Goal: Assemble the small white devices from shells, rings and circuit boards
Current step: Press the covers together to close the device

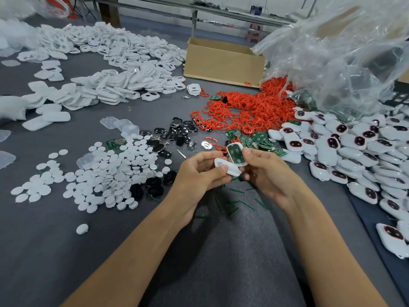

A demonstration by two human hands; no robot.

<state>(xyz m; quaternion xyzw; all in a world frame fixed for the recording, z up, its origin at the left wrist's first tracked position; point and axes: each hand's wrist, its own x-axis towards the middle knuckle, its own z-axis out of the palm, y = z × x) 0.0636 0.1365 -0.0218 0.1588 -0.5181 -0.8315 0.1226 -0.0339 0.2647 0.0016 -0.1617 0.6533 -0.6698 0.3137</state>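
Right hand (265, 171) pinches the board-filled white plastic shell (235, 154); left hand (199, 173) grips the empty white plastic cover (228, 167) just beside. Likely next: align edges, press shut.

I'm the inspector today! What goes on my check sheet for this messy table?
Surface: grey table, mostly covered in parts.
Job's things: white shells far left, red rings middle, green boards beside them, finished devices right.
Clutter: white discs, black pieces, green strips, plastic bag, cardboard box.
Hands: left hand holds an empty shell; right hand holds a shell with a board.
Cables: nothing seen.
Surroundings: metal bench behind.
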